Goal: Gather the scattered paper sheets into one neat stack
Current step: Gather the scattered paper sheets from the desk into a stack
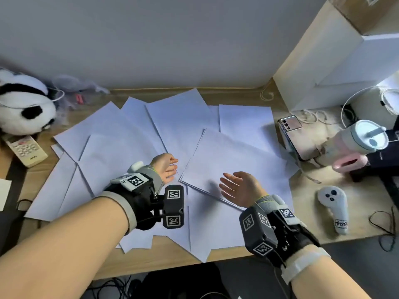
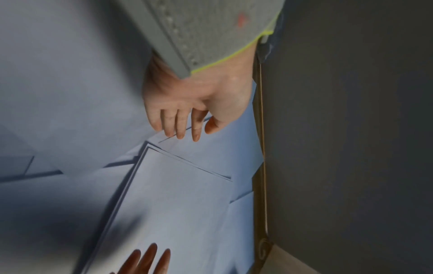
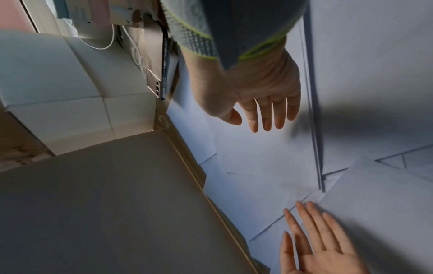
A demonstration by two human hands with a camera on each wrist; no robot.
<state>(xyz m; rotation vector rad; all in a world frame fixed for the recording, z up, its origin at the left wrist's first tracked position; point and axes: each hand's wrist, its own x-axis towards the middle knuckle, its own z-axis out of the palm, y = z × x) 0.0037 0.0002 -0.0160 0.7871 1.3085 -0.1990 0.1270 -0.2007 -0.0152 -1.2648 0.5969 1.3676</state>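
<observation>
White paper sheets lie fanned & overlapping across most of the wooden desk, corners pointing every way; a few overhang the near edge. On top, right of centre, sits a small stack w/ several edges roughly lined up, turned at an angle to the desk edge.

Left hand is just left of that stack, above the loose sheets, fingers straight & close together, thumb alongside, holding nothing. Fingertips are near a sheet edge in the left wrist view; can't tell if they touch the paper.

Right hand is over the near part of the stack, palm turned left, fingers extended & slightly spread, thumb out. Nothing gripped. It casts a shadow on the stack; contact w/ the paper can't be told.

Both wrists carry black camera rigs w/ square marker tags over grey cuffs.

Far left: panda plush, w/ a remote control just near of it. Far right: a white box w/ a cardboard box on top, a phone leaning upright by a white cable. Right of the papers: a lidded tumbler on its side, pink handle toward the near side, & a grey VR controller lying flat near the right desk edge. Grey wall behind.
</observation>
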